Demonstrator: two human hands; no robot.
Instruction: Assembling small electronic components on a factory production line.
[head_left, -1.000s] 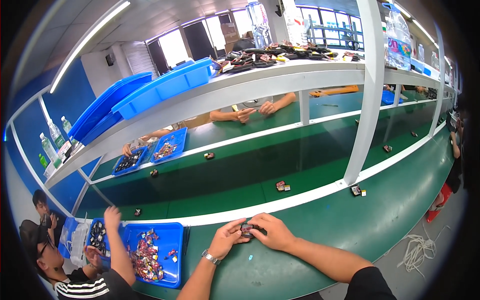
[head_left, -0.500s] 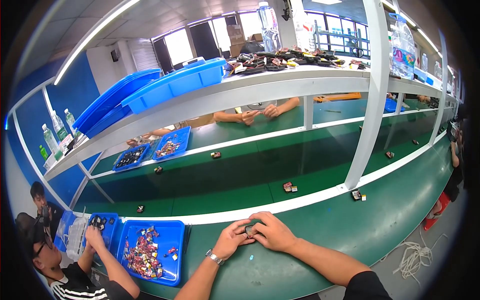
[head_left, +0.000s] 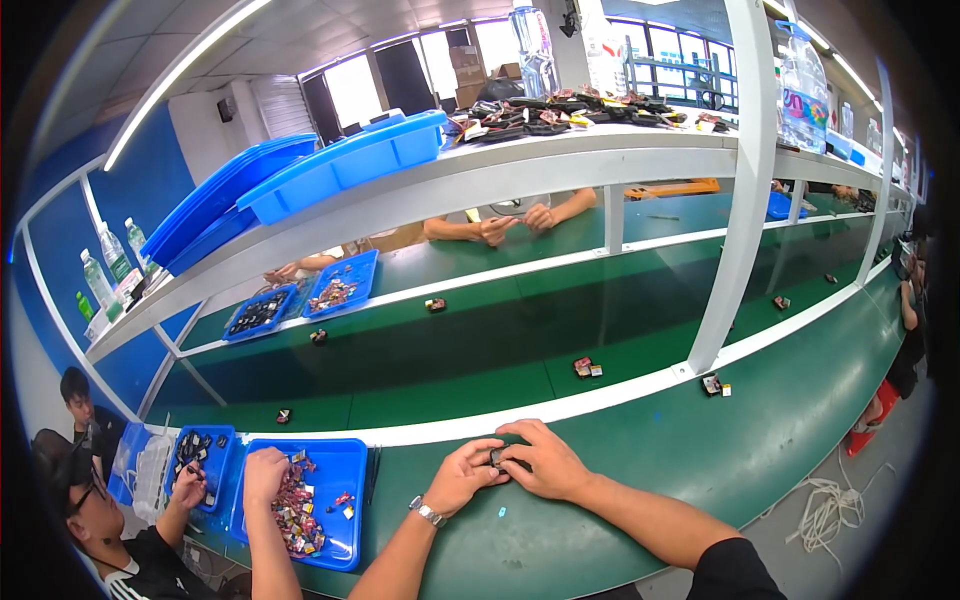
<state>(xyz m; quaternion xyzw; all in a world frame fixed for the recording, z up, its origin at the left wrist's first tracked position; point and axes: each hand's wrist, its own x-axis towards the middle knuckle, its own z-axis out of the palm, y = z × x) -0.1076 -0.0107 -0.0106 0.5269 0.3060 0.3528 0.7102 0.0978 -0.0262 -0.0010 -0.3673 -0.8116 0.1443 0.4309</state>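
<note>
My left hand (head_left: pixel 462 480), with a metal watch at its wrist, and my right hand (head_left: pixel 547 464) meet over the green worktop (head_left: pixel 620 480). Between their fingertips they hold a small black part (head_left: pixel 497 458), mostly covered, so its kind cannot be told. Both hands are closed on it. To the left of my forearm lies a blue tray (head_left: pixel 346 538) heaped with small red, black and yellow-white parts. A co-worker's hand (head_left: pixel 265 470) reaches into that tray, and their other hand (head_left: pixel 187 486) pinches something dark over a smaller blue tray (head_left: pixel 222 440) of black parts.
Beyond a white rail (head_left: pixel 560 414), a green conveyor belt (head_left: pixel 450 385) carries scattered small assemblies (head_left: pixel 587 368). One black assembly (head_left: pixel 711 384) sits by the white post (head_left: pixel 735 220). Overhead, a shelf (head_left: pixel 560 165) bears blue trays, bottles and piled parts. Coiled cable (head_left: pixel 835 515) lies on the floor at right.
The co-worker's hand has come over into the large tray from the smaller one. Assemblies on the belt have shifted slightly right. My hands stay nearly in place around the black part.
</note>
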